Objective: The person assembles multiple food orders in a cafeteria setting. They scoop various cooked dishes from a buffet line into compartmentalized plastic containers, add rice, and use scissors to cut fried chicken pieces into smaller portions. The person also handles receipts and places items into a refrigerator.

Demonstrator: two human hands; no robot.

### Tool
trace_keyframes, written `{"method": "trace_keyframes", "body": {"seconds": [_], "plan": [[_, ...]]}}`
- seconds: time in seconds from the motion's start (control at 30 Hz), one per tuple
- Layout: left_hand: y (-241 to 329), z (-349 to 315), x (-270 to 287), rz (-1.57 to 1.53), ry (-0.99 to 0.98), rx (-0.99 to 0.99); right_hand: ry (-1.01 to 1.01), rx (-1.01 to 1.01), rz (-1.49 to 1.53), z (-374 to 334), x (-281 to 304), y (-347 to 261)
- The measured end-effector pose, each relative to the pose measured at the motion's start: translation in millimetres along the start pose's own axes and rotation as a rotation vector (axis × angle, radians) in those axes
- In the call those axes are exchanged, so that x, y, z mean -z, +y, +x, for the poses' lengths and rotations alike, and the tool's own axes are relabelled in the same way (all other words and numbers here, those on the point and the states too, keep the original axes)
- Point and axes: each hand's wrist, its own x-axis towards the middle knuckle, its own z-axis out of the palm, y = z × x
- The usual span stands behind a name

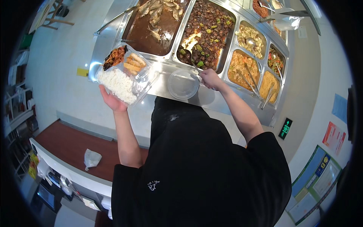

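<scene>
My left hand (pixel 113 101) is under a clear plastic takeaway box (pixel 145 87), its fingers holding the near side. White rice (pixel 117 84) fills the near compartment of the box. Beyond it lie pale golden pieces (pixel 134 63) and some dark reddish food (pixel 115 58). My right hand (pixel 211 79) is closed around the handle of a serving spoon (pixel 194 65). The spoon's bowl rests among dark chunks and green pepper pieces in a deep steel pan (pixel 231 38). A round clear plastic tub or lid (pixel 183 90) sits on the counter between my hands.
The steel counter (pixel 166 70) holds a pan of fish in brown sauce (pixel 151 34), with a long-handled utensil (pixel 115 20) at its left. Several smaller pans on the right hold tongs (pixel 251 77) and spoons. Behind me is a brown surface (pixel 72 145) with a white bag (pixel 92 158).
</scene>
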Motion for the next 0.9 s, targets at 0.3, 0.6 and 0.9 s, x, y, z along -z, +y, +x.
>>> {"method": "trace_keyframes", "body": {"seconds": [0.3, 0.6, 0.9], "plan": [[-0.5, 88.7, -41.8, 0.159, -0.039, 0.092, -0.398, -0.157, 1.353, -5.1, 5.3, 32.9], [-36.2, 178.5, -33.5, 0.117, -0.120, 0.184, -0.109, 0.019, 1.270, -50.4, -2.8, 4.1], [-129.8, 279.8, -81.3, 0.253, -0.187, 0.436, 0.040, 0.239, 0.985, -133.1, 84.5, -27.6]]}}
